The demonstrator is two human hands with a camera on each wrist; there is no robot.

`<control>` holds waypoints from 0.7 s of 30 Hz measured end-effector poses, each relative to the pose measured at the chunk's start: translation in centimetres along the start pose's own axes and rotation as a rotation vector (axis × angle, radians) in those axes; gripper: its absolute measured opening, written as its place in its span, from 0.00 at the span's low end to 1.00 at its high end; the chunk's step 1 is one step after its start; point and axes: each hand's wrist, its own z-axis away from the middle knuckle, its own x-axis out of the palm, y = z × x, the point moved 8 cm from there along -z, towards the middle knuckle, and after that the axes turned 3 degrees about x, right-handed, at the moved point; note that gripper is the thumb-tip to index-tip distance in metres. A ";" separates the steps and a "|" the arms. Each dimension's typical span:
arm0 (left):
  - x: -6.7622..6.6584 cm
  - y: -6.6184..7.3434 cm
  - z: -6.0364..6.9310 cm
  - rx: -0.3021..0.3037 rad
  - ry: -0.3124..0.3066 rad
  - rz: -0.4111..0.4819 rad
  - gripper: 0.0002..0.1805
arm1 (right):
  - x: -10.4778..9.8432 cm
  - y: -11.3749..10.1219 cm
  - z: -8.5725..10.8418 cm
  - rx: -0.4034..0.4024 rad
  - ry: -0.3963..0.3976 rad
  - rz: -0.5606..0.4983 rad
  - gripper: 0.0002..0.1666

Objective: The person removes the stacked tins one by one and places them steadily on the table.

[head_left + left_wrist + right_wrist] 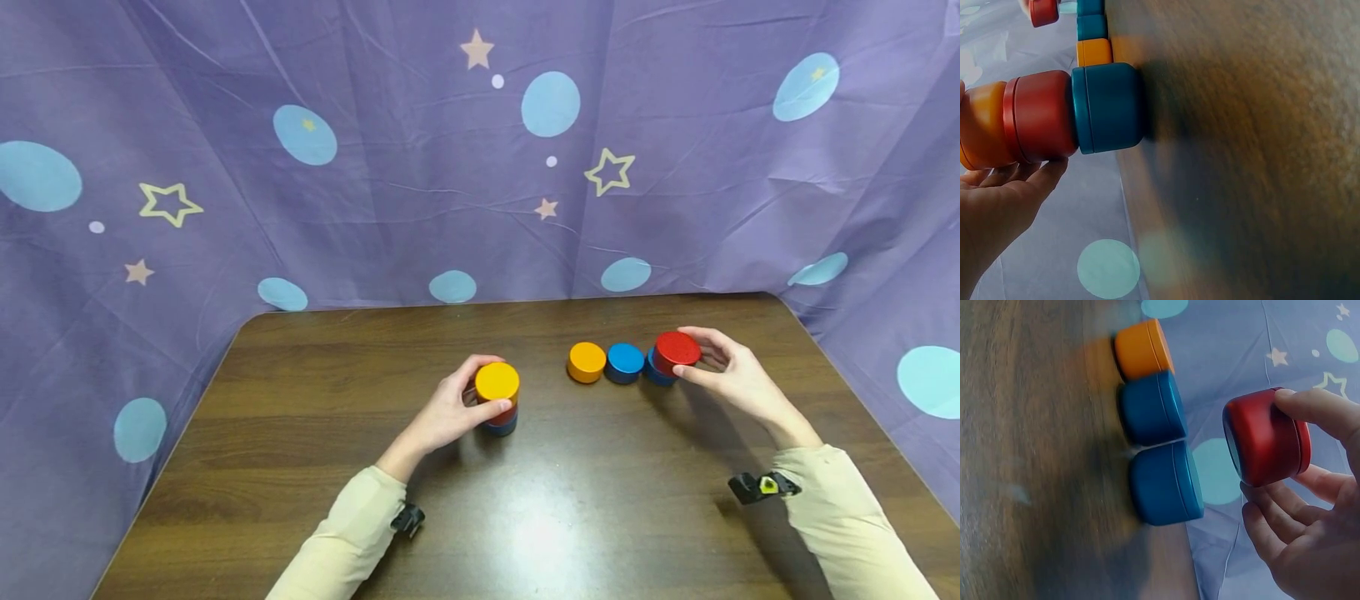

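Observation:
My left hand (pixel 447 412) grips a stack of three small round tins around its upper part. An orange tin (pixel 497 382) is on top, a red tin (pixel 1044 115) in the middle and a blue tin (pixel 1110 107) at the bottom; whether the blue one touches the table I cannot tell. Between thumb and fingers, my right hand (pixel 738 379) holds another red tin (pixel 1266 437). That tin hangs just above a blue tin (pixel 1163 484), with a gap between them in the right wrist view. Beside it stand a second blue tin (pixel 625 363) and an orange tin (pixel 586 362).
The brown wooden table (pixel 300 417) has its far edge along a purple curtain (pixel 420 167) with stars and blue ovals. The row of tins stands right of the stack. Dark wrist devices (pixel 408 519) sit at both sleeves.

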 end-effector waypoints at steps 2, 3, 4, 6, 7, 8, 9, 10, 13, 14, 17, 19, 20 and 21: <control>0.0 0.0 0.0 0.000 0.000 -0.006 0.29 | -0.3 0.3 0.1 0.013 0.009 0.006 0.31; 0.0 0.0 0.0 0.000 -0.002 -0.008 0.29 | -0.5 0.4 0.1 0.022 0.015 0.013 0.32; 0.0 0.0 0.0 -0.002 -0.002 -0.011 0.29 | -0.7 0.5 0.2 0.027 0.022 0.019 0.32; 0.0 0.0 0.0 -0.005 -0.005 -0.014 0.29 | -1.1 0.9 0.3 0.039 0.038 0.025 0.32; 0.0 0.0 0.0 -0.006 -0.006 -0.014 0.28 | -1.3 1.0 0.4 0.043 0.046 0.026 0.32; 0.0 0.0 0.0 -0.008 -0.008 -0.013 0.29 | -1.6 1.2 0.5 0.048 0.056 0.024 0.32; 0.0 -0.1 0.0 -0.009 -0.010 -0.014 0.28 | -1.8 1.4 0.5 0.055 0.063 0.018 0.32; 0.0 -0.1 0.0 -0.011 -0.011 -0.014 0.28 | -1.9 1.6 0.6 0.062 0.070 0.010 0.31; 0.0 -0.2 0.0 -0.012 -0.012 -0.013 0.28 | -2.4 2.2 0.8 0.086 0.086 -0.004 0.31; 0.0 -0.2 0.0 -0.012 -0.012 -0.012 0.28 | -2.5 2.4 0.9 0.095 0.091 -0.009 0.32; 0.0 -0.1 0.1 -0.013 -0.012 -0.010 0.28 | -3.0 3.0 1.1 0.114 0.108 -0.008 0.32; 0.0 -0.1 0.1 -0.012 -0.013 -0.007 0.28 | -3.3 3.4 1.2 0.124 0.118 -0.014 0.32; 0.0 0.0 0.1 -0.010 -0.015 -0.006 0.28 | -3.4 3.6 1.2 0.128 0.122 -0.017 0.31; 0.0 0.0 0.1 -0.009 -0.017 -0.007 0.28 | -3.6 3.8 1.3 0.131 0.126 -0.020 0.31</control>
